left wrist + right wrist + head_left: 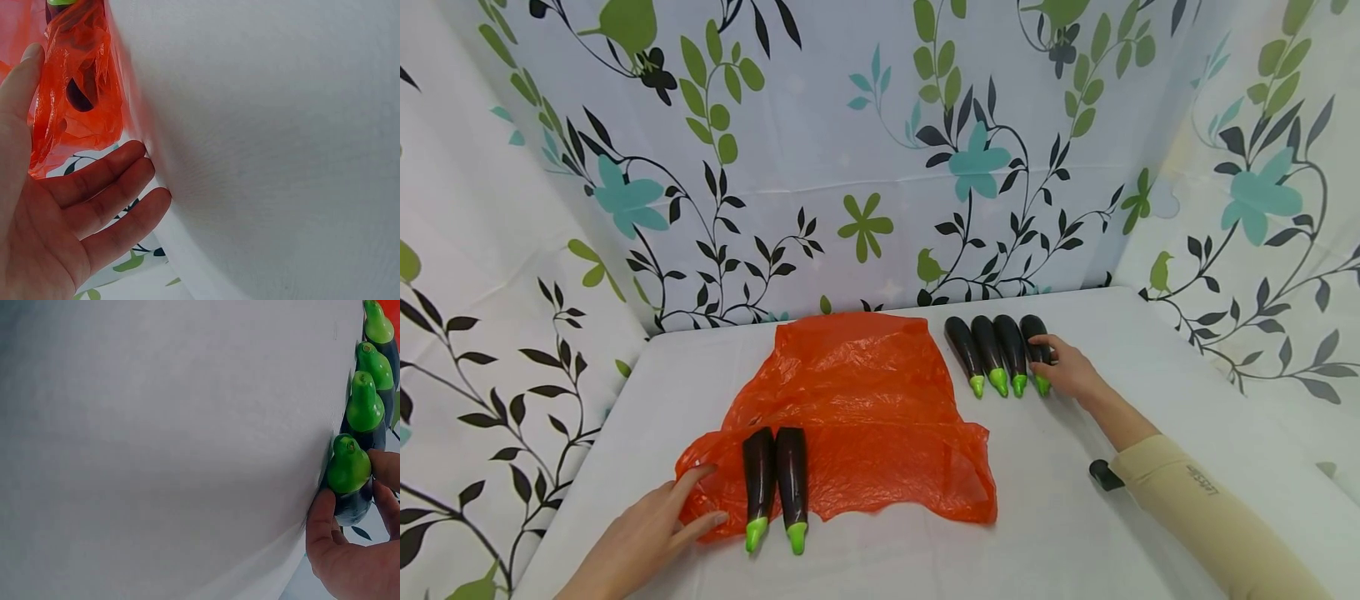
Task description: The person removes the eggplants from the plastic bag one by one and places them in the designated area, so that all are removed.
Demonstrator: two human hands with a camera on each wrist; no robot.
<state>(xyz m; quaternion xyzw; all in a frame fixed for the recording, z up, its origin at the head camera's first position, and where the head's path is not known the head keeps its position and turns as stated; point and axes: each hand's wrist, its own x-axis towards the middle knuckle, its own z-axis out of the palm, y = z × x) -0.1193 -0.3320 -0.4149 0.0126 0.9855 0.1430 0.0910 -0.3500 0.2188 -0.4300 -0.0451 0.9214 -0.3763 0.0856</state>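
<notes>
At right of centre in the head view, the right hand (pixel 1067 367) grasps the end eggplant (pixel 1032 325), rightmost of four side by side on the white counter (pixel 1037 533); the other three eggplants (pixel 987 342) lie untouched. At lower left, the left hand (pixel 651 521), fingers loosely spread and grasping nothing, touches the red bag (pixel 865 375) at its left edge. Two eggplants (pixel 792 479) lie on the bag, green ends past its lower edge. Leaf-patterned cloth (pixel 790 167) fills the top.
</notes>
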